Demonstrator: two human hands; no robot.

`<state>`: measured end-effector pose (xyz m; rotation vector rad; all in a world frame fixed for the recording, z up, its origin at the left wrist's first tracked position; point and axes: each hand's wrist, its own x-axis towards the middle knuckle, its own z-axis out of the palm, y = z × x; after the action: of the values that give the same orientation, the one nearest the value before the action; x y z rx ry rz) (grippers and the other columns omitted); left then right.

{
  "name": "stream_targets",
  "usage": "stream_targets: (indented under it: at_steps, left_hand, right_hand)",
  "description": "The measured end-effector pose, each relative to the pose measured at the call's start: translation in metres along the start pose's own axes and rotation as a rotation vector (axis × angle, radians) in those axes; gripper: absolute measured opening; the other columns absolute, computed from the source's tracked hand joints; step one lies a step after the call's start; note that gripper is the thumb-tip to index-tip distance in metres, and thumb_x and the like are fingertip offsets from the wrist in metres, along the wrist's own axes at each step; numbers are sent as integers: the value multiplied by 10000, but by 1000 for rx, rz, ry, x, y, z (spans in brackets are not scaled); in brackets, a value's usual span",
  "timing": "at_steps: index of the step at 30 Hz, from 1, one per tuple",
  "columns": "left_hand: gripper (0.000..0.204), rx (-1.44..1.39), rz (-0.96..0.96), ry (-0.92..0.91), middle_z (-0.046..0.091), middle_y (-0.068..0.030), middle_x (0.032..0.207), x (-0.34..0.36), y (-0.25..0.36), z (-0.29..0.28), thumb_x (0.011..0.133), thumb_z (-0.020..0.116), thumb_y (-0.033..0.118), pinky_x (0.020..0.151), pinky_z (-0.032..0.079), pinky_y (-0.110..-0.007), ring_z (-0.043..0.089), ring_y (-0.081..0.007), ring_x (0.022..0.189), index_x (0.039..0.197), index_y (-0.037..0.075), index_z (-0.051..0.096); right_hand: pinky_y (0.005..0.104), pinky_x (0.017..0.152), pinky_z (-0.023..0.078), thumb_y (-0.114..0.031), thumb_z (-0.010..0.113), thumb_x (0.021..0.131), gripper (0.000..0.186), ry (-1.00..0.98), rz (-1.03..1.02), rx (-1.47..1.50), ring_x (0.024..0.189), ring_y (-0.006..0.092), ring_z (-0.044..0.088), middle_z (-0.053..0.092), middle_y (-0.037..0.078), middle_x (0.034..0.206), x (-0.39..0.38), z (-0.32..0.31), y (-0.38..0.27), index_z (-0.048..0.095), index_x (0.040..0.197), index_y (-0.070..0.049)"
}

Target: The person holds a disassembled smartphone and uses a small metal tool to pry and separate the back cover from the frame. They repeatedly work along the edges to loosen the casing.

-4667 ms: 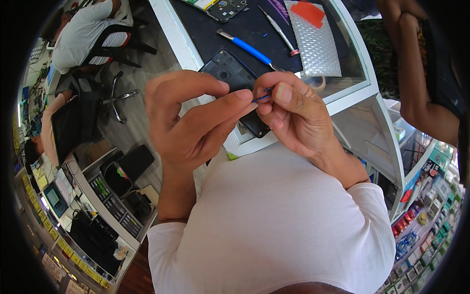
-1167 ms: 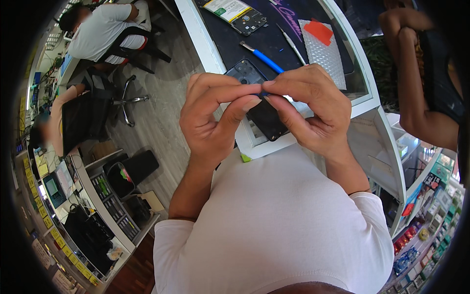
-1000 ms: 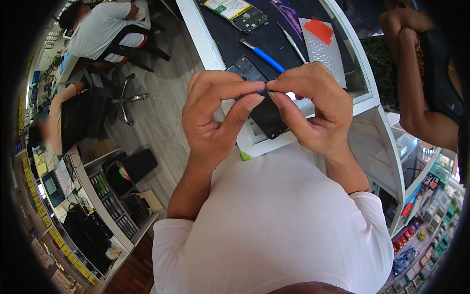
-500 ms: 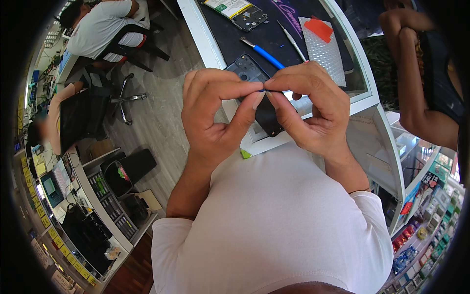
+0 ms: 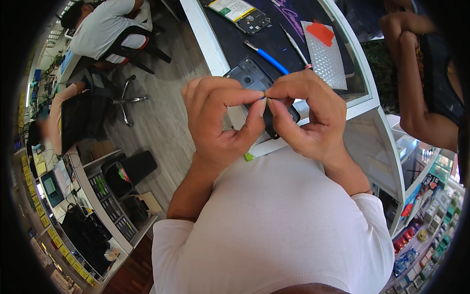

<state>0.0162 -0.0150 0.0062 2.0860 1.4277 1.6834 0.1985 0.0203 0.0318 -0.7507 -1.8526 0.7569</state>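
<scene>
My left hand (image 5: 220, 115) and my right hand (image 5: 313, 115) meet fingertip to fingertip over the counter's near edge. Both are closed in a pinch on a tiny dark-blue piece (image 5: 265, 97), mostly hidden by the fingertips and too small to name. Beneath them lies a dark phone back shell (image 5: 248, 72), partly covered by my hands. A blue-handled tool (image 5: 270, 58) with a metal tip rests just beyond my fingers. Farther off, an opened phone (image 5: 250, 22) shows its battery and inner parts.
A slim pointed tool (image 5: 293, 44) lies beside a bubble-wrap pouch (image 5: 325, 61) with a red piece (image 5: 320, 34) on it. The counter's white rim (image 5: 203, 36) runs along the left. One person sits on a black chair (image 5: 129, 46); another stands at right with folded arms.
My joined fingertips have dropped slightly toward me and pressed closer, hiding more of the small piece. The counter and the things on it appear shifted slightly in the view.
</scene>
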Motion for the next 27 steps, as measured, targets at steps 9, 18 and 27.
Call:
stream_targets:
  at_steps: [9,18,27]
  left_hand:
    - [235,-112,-83,-123,711,2,997,2,-5,0,859,830,92,864,437,-354,626,-203,914,1074,113,737]
    - [232,-122,-29,-101,741,-9,980,7,-5,-1,859,850,127,866,457,-346,655,-192,917,1076,108,769]
    - [206,-101,-18,-96,728,-7,960,3,-6,-2,850,852,112,860,459,-343,646,-189,902,1040,115,773]
  right_hand:
    - [265,659,541,23,762,864,162,-21,113,21,797,155,680,740,86,940,-2,-6,3,751,1022,-12]
    - [246,664,541,-52,767,942,144,-39,207,152,725,114,689,766,91,962,-9,-8,8,785,1082,-27]
    - [243,660,541,-31,771,915,136,-29,176,130,733,116,689,756,73,935,-9,-7,7,776,1051,-39]
